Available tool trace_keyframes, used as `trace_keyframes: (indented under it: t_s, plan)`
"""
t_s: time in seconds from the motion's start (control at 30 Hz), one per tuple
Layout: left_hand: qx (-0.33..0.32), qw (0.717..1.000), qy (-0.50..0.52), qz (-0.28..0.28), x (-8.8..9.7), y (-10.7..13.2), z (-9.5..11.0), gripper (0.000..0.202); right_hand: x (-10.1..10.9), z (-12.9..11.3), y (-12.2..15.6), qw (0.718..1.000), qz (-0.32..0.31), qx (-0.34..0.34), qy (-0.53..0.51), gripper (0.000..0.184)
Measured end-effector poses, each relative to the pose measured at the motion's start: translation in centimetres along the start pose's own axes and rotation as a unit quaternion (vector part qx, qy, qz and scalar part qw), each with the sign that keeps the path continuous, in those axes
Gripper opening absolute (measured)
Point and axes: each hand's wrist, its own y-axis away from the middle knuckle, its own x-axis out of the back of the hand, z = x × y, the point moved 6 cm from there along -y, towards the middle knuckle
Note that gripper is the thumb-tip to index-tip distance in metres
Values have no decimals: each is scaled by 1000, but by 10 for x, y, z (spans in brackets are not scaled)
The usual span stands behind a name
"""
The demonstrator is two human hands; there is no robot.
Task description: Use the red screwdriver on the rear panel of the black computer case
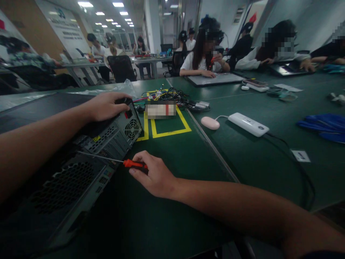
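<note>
A dark desktop computer case [107, 138] lies on the left, its metal back panel with vents and a round fan grille [132, 128] facing right. My left hand [109, 105] rests over the panel's upper corner, palm down, fingers stretched toward the edge and thumb apart. In my right hand [156, 174] is a screwdriver [132, 163] with a red and black handle, gripped between thumb and fingers. Its long thin shaft points left across the lower back of the case. Whether the tip touches a screw I cannot tell in the dark area there.
A bundle of cables [175, 95] lies behind yellow tape markings [172, 134] on the green table [172, 230]. Farther right are a pink rounded object [210, 123], a white power bank-like device [248, 124] with a black cable, and blue cloth [325, 126]. Several people sit across the table.
</note>
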Motion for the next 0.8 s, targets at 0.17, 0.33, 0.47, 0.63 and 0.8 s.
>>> trace_keyframes:
  t_s: [0.17,0.33,0.47,0.63,0.8]
  plan:
    - [1,1000,8,2,-1,0,-2,80,0,-1,0,1000,-7,-5,1,18]
    - [-3,1000,-5,6,0,0,-1,81,0,-1,0,1000,-7,10,-6,19]
    - [-5,1000,-9,4,0,0,0,80,1,0,0,1000,-3,5,-7,19]
    - [-3,1000,-7,10,0,-1,-3,78,0,0,0,1000,-6,2,-2,18]
    - [4,1000,-2,9,-2,-2,-6,80,0,0,0,1000,-3,7,-3,18]
